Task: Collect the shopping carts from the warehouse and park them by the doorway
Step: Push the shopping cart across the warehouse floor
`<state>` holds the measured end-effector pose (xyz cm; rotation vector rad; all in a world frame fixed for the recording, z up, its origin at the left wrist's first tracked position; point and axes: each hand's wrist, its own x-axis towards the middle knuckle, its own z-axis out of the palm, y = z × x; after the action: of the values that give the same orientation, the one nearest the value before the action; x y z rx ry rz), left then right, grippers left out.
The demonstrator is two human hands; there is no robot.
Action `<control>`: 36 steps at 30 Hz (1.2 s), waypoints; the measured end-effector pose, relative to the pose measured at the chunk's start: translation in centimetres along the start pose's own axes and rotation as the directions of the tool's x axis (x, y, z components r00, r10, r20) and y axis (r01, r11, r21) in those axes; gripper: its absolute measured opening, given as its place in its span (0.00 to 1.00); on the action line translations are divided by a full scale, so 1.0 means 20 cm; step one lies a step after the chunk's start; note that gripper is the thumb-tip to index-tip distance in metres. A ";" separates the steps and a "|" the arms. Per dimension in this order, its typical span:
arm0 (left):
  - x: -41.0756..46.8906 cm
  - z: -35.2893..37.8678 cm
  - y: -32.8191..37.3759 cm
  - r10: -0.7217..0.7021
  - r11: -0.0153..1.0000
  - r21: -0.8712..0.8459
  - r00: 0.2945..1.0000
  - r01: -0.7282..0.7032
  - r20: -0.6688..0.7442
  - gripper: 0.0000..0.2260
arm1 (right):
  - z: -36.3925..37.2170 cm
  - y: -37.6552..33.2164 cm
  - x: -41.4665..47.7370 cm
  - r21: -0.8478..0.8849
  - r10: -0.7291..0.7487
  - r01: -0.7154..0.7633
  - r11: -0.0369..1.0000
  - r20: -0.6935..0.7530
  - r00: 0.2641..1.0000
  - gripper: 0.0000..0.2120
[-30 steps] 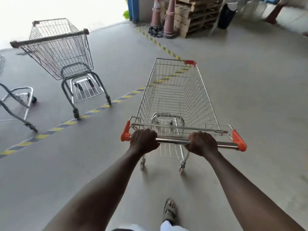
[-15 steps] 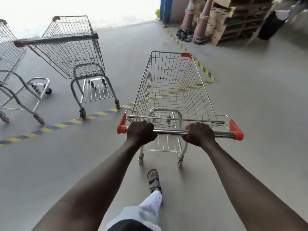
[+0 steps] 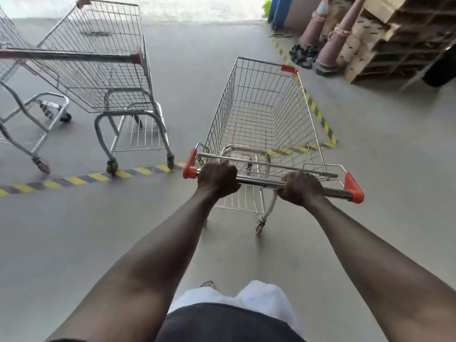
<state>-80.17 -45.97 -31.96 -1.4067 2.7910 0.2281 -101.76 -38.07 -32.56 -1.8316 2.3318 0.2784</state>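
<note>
**Q:** Where was the cart (image 3: pixel 261 112)?

**A:** It had rolled forward. Its basket crossed the striped floor line (image 3: pixel 81 178), near the parked cart (image 3: pixel 98 70).

**Q:** Grip?

**A:** My left hand (image 3: pixel 218 180) and right hand (image 3: pixel 302 188) kept their fingers wrapped round the handle bar (image 3: pixel 261 182). I judged the doorway (image 3: pixel 197 8) parking spot close.

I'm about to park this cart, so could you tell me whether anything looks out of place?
Only slightly: the near parked cart has its rear wheels on the striped line and stands beside the far cart, not nested. Nothing looks spilled or broken.
</note>
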 end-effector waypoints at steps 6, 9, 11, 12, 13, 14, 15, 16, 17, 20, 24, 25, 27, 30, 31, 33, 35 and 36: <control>0.56 -0.03 -0.02 -0.059 0.998 0.021 0.998 0.060 -0.009 0.10 | -0.13 0.21 0.58 -0.037 -0.076 0.075 0.996 -0.016 0.997 0.20; 0.87 -0.05 -0.03 -0.125 0.992 0.014 0.992 0.125 0.002 0.09 | -0.22 0.32 0.90 -0.060 -0.113 0.110 0.992 -0.046 0.993 0.21; 1.05 -0.07 -0.03 -0.168 0.986 -0.012 0.986 0.168 0.013 0.09 | -0.27 0.38 1.09 -0.067 -0.140 0.137 0.988 -0.030 0.990 0.21; 1.12 -0.08 -0.02 -0.179 0.984 -0.010 0.984 0.180 0.014 0.10 | -0.29 0.41 1.18 -0.062 -0.158 0.156 0.986 -0.021 0.987 0.21; 1.21 -0.09 -0.02 -0.196 0.981 0.005 0.981 0.196 0.010 0.10 | -0.32 0.45 1.27 -0.059 -0.176 0.175 0.983 -0.014 0.984 0.20; 1.28 -0.09 -0.01 -0.218 0.976 0.019 0.976 0.218 0.002 0.10 | -0.34 0.48 1.36 -0.055 -0.195 0.194 0.979 -0.012 0.981 0.20; 1.36 -0.09 -0.01 -0.237 0.971 0.032 0.972 0.237 -0.003 0.11 | -0.36 0.51 1.45 -0.051 -0.218 0.217 0.975 -0.015 0.976 0.19; 1.42 -0.09 -0.02 -0.248 0.968 0.043 0.969 0.248 -0.005 0.12 | -0.38 0.54 1.53 -0.052 -0.245 0.244 0.968 -0.018 0.969 0.19; 1.49 -0.08 -0.02 -0.257 0.965 0.051 0.966 0.257 -0.008 0.13 | -0.41 0.56 1.61 -0.055 -0.268 0.267 0.962 -0.011 0.963 0.19; 1.69 -0.08 -0.04 -0.293 0.953 0.078 0.956 0.294 -0.025 0.13 | -0.47 0.61 1.85 -0.059 -0.297 0.297 0.953 0.010 0.955 0.19; 1.98 -0.10 -0.12 -0.340 0.935 0.101 0.940 0.339 -0.013 0.14 | -0.56 0.64 2.19 -0.061 -0.340 0.339 0.939 0.003 0.940 0.19; 2.06 -0.10 -0.15 -0.347 0.932 0.110 0.938 0.346 -0.018 0.14 | -0.58 0.64 2.28 -0.074 -0.353 0.353 0.933 0.012 0.935 0.18; 2.21 -0.11 -0.22 -0.350 0.929 0.117 0.936 0.352 -0.037 0.14 | -0.63 0.62 2.45 -0.107 -0.367 0.367 0.924 0.017 0.930 0.16; 2.43 -0.15 -0.36 -0.374 0.922 0.093 0.926 0.377 -0.046 0.14 | -0.70 0.56 2.70 -0.126 -0.361 0.359 0.925 0.004 0.933 0.18; 2.49 -0.17 -0.41 -0.388 0.918 0.076 0.921 0.390 -0.049 0.13 | -0.72 0.54 2.78 -0.123 -0.363 0.361 0.924 0.011 0.932 0.19; 2.59 -0.19 -0.49 -0.405 0.912 0.042 0.913 0.407 -0.055 0.12 | -0.76 0.50 2.90 -0.115 -0.372 0.373 0.921 0.035 0.928 0.19; 2.68 -0.21 -0.55 -0.408 0.910 0.043 0.910 0.412 -0.072 0.10 | -0.78 0.48 3.01 -0.120 -0.386 0.385 0.915 0.017 0.922 0.20; 2.72 -0.21 -0.57 -0.415 0.907 0.042 0.907 0.419 -0.074 0.10 | -0.80 0.47 3.06 -0.135 -0.398 0.395 0.909 0.008 0.918 0.19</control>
<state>-103.23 -96.78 -33.13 -1.9758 2.4302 0.0968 -125.56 -97.43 -31.50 -2.3248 1.9263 0.3682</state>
